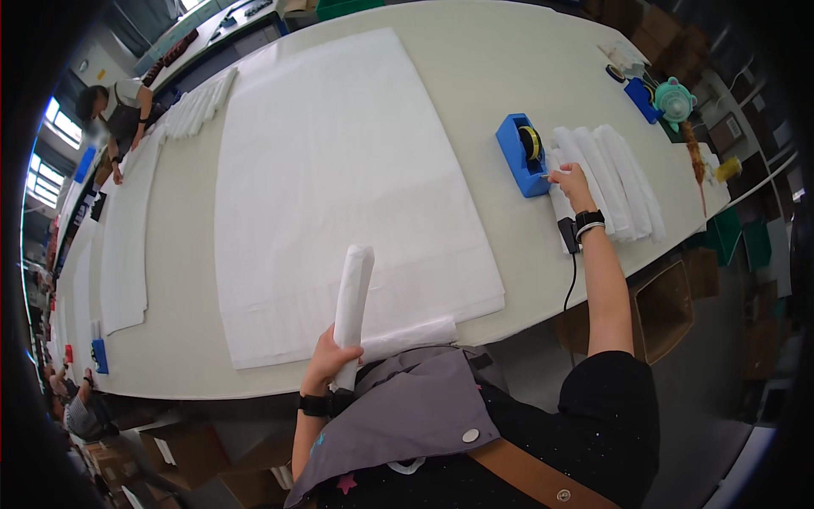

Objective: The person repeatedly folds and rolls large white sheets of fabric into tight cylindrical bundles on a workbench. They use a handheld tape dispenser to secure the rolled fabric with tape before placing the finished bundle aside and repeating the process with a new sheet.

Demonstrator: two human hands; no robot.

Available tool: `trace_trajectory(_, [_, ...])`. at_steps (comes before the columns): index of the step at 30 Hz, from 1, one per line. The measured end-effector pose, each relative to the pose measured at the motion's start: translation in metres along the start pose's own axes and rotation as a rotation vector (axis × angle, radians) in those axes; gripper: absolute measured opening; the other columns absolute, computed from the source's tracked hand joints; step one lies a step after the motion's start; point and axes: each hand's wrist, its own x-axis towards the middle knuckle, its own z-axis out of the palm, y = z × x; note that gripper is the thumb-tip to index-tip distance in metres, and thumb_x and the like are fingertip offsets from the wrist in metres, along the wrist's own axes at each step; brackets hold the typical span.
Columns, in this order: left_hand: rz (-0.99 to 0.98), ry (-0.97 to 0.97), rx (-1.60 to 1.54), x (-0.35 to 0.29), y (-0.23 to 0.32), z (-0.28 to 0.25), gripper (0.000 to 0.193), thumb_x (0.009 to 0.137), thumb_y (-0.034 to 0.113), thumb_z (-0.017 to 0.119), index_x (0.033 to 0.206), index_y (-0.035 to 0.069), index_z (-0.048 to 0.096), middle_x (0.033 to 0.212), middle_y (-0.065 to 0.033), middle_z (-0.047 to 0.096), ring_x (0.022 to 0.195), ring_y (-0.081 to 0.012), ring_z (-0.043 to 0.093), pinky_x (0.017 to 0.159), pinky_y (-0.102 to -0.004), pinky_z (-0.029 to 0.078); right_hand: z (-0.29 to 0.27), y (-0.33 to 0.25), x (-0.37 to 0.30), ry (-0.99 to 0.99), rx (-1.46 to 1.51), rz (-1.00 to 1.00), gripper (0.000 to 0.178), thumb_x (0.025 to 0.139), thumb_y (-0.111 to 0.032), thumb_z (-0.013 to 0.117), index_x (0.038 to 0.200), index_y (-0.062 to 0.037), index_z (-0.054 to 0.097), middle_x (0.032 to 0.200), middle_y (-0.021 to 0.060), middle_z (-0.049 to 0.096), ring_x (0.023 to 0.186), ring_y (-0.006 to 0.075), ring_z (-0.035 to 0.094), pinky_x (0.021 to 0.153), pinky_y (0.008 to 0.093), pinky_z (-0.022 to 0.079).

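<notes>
A worker at a long pale table (458, 51) grips a white roll (354, 288) in the left hand (326, 360), fingers wrapped around its lower part, the free end pointing to the far side above the near edge of a broad stack of white sheets (339, 187). To the right, the right hand (573, 185) reaches to the near end of a blue tape dispenser (512, 157), thumb and fingertips drawn together; from where I stand, I cannot tell whether tape lies between them. More white rolls (623, 178) lie side by side just right of the dispenser. At far left, a co-worker (123, 110) leans over the same table.

The roll looks light and soft, its thin, faintly glossy sheet likely to slip and spring loose if let go, though wound up it stands fairly straight. It should dent before it breaks. The place to hold it, I judge, is around the middle, thumb on the loose edge, with no hard squeeze.
</notes>
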Motion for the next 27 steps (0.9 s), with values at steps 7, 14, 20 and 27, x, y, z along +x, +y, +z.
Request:
trace_trajectory(7, [-0.012, -0.002, 0.029, 0.003, 0.013, 0.003, 0.048, 0.069, 0.003, 0.068, 0.113, -0.006, 0.050, 0.080, -0.0093, 0.058, 0.061, -0.0168, 0.061, 0.056, -0.0328, 0.054, 0.014, 0.024, -0.010, -0.010, 0.080, 0.058, 0.042, 0.083, -0.015, 0.071, 0.111, 0.0022, 0.046, 0.090, 0.0153, 0.068, 0.074, 0.0160, 0.062, 0.067, 0.0258, 0.045])
trace_trajectory(14, [0.103, -0.057, -0.016, 0.008, 0.035, 0.001, 0.049, 0.071, 0.008, 0.069, 0.114, -0.004, 0.050, 0.084, -0.0090, 0.057, 0.064, -0.0165, 0.061, 0.059, -0.0326, 0.055, 0.014, 0.074, -0.013, 0.351, -0.656, -0.063, 0.043, 0.079, -0.022, 0.068, 0.111, -0.0002, 0.048, 0.099, 0.0243, 0.067, 0.090, 0.0402, 0.066, 0.081, 0.0445, 0.051])
trace_trajectory(20, [0.074, -0.007, -0.050, 0.006, 0.024, -0.003, 0.059, 0.069, 0.008, 0.068, 0.123, -0.007, 0.048, 0.090, -0.0119, 0.057, 0.068, -0.0178, 0.062, 0.060, -0.0320, 0.055, 0.119, -0.028, -0.171, -0.396, 0.312, -0.106, 0.024, 0.094, -0.011, 0.060, 0.111, -0.0018, 0.047, 0.083, 0.0068, 0.063, 0.065, 0.0091, 0.054, 0.059, 0.0234, 0.046])
trace_trajectory(27, [0.074, -0.005, -0.035, 0.005, 0.025, -0.008, 0.061, 0.066, 0.009, 0.068, 0.121, -0.007, 0.049, 0.093, -0.0143, 0.060, 0.070, -0.0182, 0.062, 0.061, -0.0318, 0.055, 0.194, -0.123, -0.316, -0.910, 0.505, -0.159, 0.018, 0.094, -0.010, 0.061, 0.105, -0.0051, 0.047, 0.081, 0.0042, 0.061, 0.072, 0.0087, 0.057, 0.063, 0.0225, 0.046])
